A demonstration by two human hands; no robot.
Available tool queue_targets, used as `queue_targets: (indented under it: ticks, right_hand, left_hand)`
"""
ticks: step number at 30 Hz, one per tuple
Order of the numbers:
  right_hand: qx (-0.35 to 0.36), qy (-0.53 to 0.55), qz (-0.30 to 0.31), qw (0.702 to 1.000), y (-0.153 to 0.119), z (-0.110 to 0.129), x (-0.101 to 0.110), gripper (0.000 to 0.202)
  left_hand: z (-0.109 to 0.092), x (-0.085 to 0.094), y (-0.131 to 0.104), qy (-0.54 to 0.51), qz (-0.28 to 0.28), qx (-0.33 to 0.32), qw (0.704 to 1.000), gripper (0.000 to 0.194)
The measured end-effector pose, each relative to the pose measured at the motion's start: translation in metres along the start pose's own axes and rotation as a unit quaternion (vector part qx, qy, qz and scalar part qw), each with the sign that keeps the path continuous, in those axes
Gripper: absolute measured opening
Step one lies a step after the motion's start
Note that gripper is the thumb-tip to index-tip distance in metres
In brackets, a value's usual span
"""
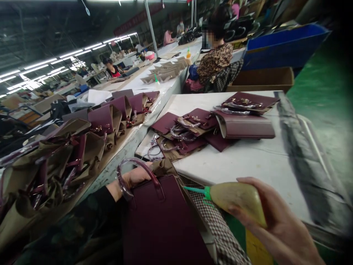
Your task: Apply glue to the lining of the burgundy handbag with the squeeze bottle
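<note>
Right hand wrapped round a soft yellowish squeeze bottle with a green nozzle, tip aimed at the top edge of the burgundy leather handbag down in the lap; left hand closed on that bag's upper edge by its plastic-wrapped handle. Progress-wise, looks like mid-batch: flat burgundy panels and handles stacked on the white worktable, probably waiting; row of tan-lined half-built bags lined up on the long bench to the left, stage hard to tell. Big factory hall; strip lights overhead; green floor; blue crate; seated worker in a leopard-print top ahead, more people further back.
</note>
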State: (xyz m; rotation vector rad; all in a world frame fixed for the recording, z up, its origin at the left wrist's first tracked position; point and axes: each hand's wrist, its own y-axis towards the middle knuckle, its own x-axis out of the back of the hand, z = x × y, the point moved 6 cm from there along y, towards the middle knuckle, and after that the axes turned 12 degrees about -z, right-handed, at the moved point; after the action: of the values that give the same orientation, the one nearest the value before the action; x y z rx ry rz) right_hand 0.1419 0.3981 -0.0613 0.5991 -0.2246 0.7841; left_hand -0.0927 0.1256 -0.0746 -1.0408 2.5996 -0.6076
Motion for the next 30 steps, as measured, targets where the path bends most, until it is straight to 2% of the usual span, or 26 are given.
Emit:
queue_targets:
  ticks: [4,8,12,18,22,30]
  right_hand:
    - [0.057,-0.007,-0.021,0.998,0.018,0.017,-0.013,0.049]
    - [0.082,-0.024,-0.03,0.996,0.028,0.028,-0.019,0.048]
    - [0.069,-0.029,-0.008,0.997,0.028,0.024,-0.014,0.05]
    - [0.036,-0.016,0.013,0.999,0.02,0.017,-0.006,0.049]
    - [0.059,-0.018,0.001,0.998,0.019,0.024,-0.008,0.049]
    - [0.066,-0.029,0.055,0.996,0.009,0.018,-0.004,0.05]
  left_hand:
    - [0.003,-0.003,0.006,-0.002,0.017,0.009,1.0,0.03]
    - [0.007,0.001,0.008,0.001,0.016,0.012,1.0,0.036]
    - [0.006,0.0,0.008,0.014,0.021,0.014,1.0,0.044]
    - [0.004,-0.004,0.009,0.016,0.027,0.025,0.999,0.044]
    - [0.005,-0.008,0.007,0.013,0.023,0.035,0.999,0.042]
    - [0.006,-0.003,0.004,0.021,0.006,0.035,0.999,0.041]
